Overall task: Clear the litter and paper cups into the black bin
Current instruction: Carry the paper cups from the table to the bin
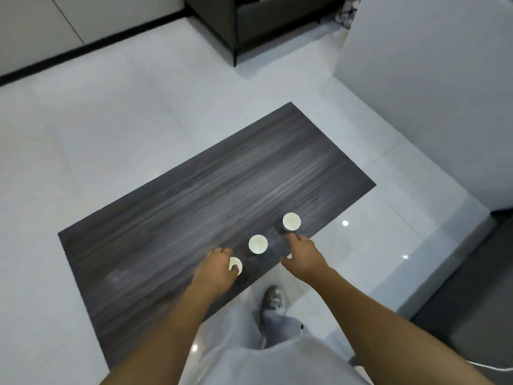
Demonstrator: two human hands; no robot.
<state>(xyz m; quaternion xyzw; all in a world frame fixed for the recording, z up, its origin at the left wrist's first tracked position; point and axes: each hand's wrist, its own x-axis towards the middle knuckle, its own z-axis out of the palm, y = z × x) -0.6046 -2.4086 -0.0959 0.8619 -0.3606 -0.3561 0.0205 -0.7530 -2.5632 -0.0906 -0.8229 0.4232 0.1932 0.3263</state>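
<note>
While three white paper cups stand in a loose row near the near edge of the dark wood-grain table (pixel 194 190), both bare hands reach down over that edge toward them. The left hand (pixel 219 266) curls its fingers and thumb round the nearest cup (pixel 236 266), whose open mouth shows only partly past the knuckles. The middle cup (pixel 258 244) stands upright just beyond it on the table, between the two hands and touched by neither. The far cup (pixel 291 221) stands upright farther along the table's edge; the right hand (pixel 301 254) lies just short of it, one finger stretched to its base, thumb spread apart, gripping nothing. Whether that fingertip truly touches the cup cannot be told through the blur. Beyond the table's near edge, on the pale glossy floor (pixel 111 120), are light trousers (pixel 249 343) and a grey shoe (pixel 273 298). Past the table's far end stands a dark sofa (pixel 222 20).
</note>
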